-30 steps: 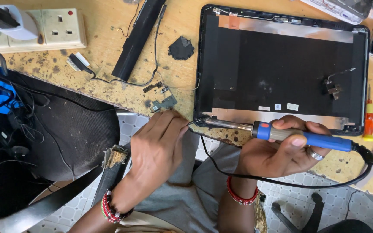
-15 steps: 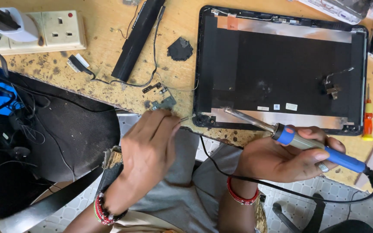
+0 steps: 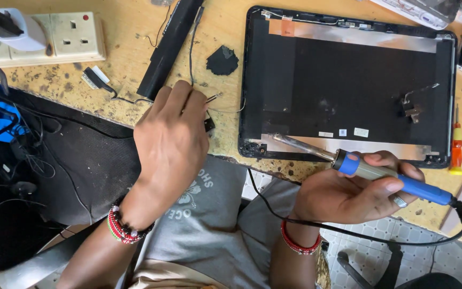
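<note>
R hand [image 3: 348, 195] is closed round a soldering iron [image 3: 370, 171], fingers wrapped over the blue and grey handle, thumb along the near side. Iron's long axis runs roughly left-right w/ a slight tilt: metal tip points up-left, ending over the lower-left corner of the laptop lid shell [image 3: 348, 80]; handle end points down-right, where the black cord [image 3: 380, 235] leaves it and loops back under the wrist. Whether the tip touches the shell, can't tell. Iron sits over the front edge of the bench [image 3: 129, 48], just below the shell's bottom rim. L hand [image 3: 172, 139] lies palm-down on the bench left of the shell, fingers loosely curled and pinching a thin wire [image 3: 225, 109] w/ a small metal end poking out to the right by the fingertips; the wire runs on toward the shell's left edge. A small black part [image 3: 209, 124] sits just beside the L fingers. Long black strip [image 3: 169, 45] lies diagonal above the L hand, top end up-right. Small black torn patch [image 3: 222, 60] sits between strip and shell. White wall-type socket block [image 3: 54, 37] at top left w/ a plug in it. Red-yellow screwdriver [image 3: 456, 147] stands upright-ish along the shell's right edge. Both wrists wear red bead bracelets [image 3: 124, 227].
</note>
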